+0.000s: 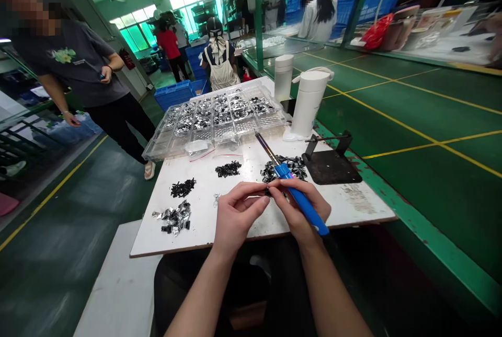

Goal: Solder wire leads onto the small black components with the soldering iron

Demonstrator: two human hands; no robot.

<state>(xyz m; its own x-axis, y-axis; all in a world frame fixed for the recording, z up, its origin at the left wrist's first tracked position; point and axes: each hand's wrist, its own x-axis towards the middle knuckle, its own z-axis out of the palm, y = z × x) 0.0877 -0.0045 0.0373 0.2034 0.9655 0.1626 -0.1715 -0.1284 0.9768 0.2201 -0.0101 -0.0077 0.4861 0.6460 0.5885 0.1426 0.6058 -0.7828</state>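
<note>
My right hand point(300, 204) has a blue-handled soldering iron point(301, 198) lying across it, tip pointing up and away. Its thumb and fingertips also meet those of my left hand point(241, 211) at a small dark part point(267, 191), mostly hidden by the fingers. My left hand is closed in a pinch on that part. Just beyond the hands, a pile of black and silvery pieces point(292, 167) is partly covered by the iron. Two piles of small black parts, a middle one point(228, 169) and a left one point(183, 188), lie on the white board point(207, 222).
Silvery pieces point(176, 218) lie at the board's left. Behind stands a clear compartment tray point(172, 143) with plastic bags before it. A black iron stand point(333, 167), a white bottle point(308, 102) and another bottle point(283, 78) stand right. A person point(86, 65) is at the left.
</note>
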